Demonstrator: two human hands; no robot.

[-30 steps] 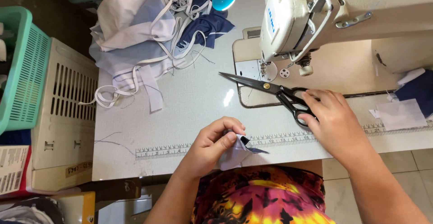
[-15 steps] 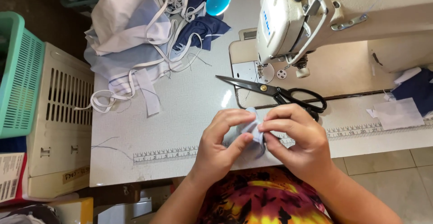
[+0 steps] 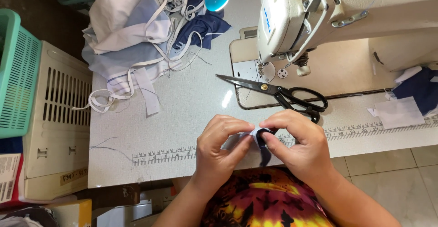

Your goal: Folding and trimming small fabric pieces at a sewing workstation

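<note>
My left hand (image 3: 219, 147) and right hand (image 3: 299, 140) are both pinched shut on a small pale fabric piece (image 3: 246, 138) at the near edge of the surface (image 3: 182, 113). The black-handled scissors (image 3: 278, 92) lie just beyond my right hand, under the sewing machine (image 3: 319, 17).

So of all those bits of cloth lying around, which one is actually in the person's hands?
The small pale piece with a dark edge, pinched between the left hand and right hand at the table's near edge. The heap of cloth and the white scrap lie untouched.
</note>
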